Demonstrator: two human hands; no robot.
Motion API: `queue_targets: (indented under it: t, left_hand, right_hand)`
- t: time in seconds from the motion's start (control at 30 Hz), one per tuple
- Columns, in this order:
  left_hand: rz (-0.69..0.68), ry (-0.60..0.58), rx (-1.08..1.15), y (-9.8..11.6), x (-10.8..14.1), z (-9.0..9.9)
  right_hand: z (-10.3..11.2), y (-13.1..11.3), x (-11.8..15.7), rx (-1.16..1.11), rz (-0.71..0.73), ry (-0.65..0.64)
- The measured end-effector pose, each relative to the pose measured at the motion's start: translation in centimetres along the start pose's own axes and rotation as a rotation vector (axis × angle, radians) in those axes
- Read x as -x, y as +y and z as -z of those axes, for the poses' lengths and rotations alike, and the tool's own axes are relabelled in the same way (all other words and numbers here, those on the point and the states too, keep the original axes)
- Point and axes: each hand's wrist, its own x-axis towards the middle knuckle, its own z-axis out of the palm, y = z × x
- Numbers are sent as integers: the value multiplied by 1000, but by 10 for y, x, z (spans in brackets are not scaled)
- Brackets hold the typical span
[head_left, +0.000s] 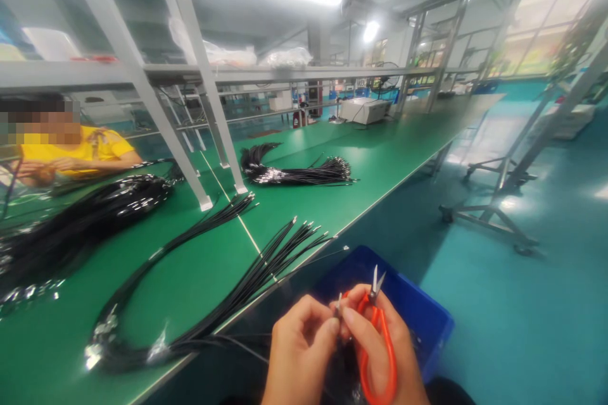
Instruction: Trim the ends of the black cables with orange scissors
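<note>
My right hand point(380, 335) is closed around a pair of scissors point(376, 304) with orange handles, its blades pointing up and slightly apart. Its thumb and forefinger also meet my left fingertips at a small metallic cable end point(338, 305). My left hand point(304, 345) pinches that end, while the rest of its cable is mostly hidden behind my hands. On the green table to the left, a curved bundle of black cables point(142, 266) is tied with clear wrap, its loose ends fanned toward the table edge.
Below my hands stands a blue bin point(422, 304). Other black cable bundles point(304, 172) lie on the green table point(399, 152), near metal shelf posts point(216, 114). A person in a yellow top point(90, 149) sits across the table. A wheeled metal frame point(498, 202) stands right.
</note>
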Motion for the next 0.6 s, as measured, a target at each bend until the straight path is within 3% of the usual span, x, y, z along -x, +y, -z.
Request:
queue_targets:
  t: [0.27, 0.4, 0.5, 0.6]
  left_hand:
    - [-141, 98, -337, -8, 3, -5]
    - [-173, 95, -347, -9, 5, -5]
    - [-92, 48, -218, -8, 0, 3]
    - [14, -57, -36, -3, -5, 15]
  right_hand:
    - [-4, 5, 1, 383, 267, 197]
    - [1, 12, 0, 674, 493, 263]
    - [4, 11, 3, 719, 588, 219]
    - [10, 1, 4, 641, 440, 12]
